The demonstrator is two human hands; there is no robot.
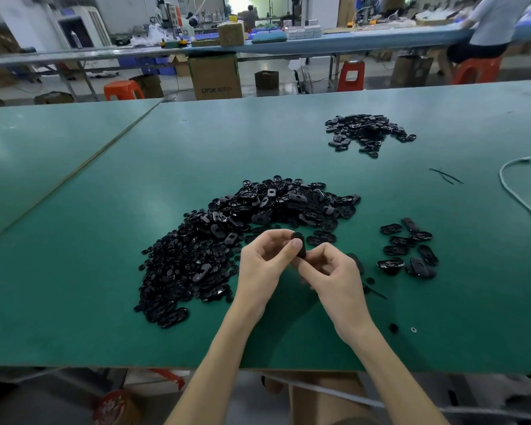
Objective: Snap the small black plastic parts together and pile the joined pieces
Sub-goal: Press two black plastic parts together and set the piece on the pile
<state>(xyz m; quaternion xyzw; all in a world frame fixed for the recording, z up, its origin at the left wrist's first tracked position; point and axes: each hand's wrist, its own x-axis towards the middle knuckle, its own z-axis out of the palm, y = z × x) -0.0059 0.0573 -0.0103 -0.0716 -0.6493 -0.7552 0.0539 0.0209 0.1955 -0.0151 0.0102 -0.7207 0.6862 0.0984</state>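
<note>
Above the green table [105, 302], my left hand [262, 265] and my right hand [331, 274] meet and both pinch one small black oval part [299, 244], which stands on end between the fingertips. Behind and left of my hands spreads a large heap of loose black parts [227, 237]. To the right lies a small group of black oval pieces [410, 246]. A third, smaller pile of black parts [367, 133] sits further back on the right.
A white cable [512, 191] curves along the table's right side, near thin black strips [445, 176]. A few stray small bits [393, 328] lie by my right wrist. Across the aisle are another workbench, cardboard boxes, orange stools and a seated person [491, 26].
</note>
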